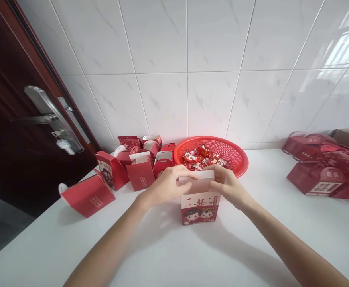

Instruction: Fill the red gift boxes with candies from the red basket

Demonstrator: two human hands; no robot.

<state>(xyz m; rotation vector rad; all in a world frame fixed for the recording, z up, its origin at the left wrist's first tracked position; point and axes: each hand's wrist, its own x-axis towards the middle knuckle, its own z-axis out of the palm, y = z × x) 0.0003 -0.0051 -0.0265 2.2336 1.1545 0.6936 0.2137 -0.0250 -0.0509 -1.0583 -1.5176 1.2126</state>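
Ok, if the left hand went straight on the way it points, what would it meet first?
The raised flap of the open box, which its fingertips seem to touch; the right hand looks next beyond, though depth is unclear.

I am reading one sign, the double-happiness character 囍 (200,202), on the front panel of the open cartoon-couple gift box (198,217). Smaller characters beside it are appearing too small to read, as is lettering on the left-side red boxes (140,175) and right-side red boxes (318,179).
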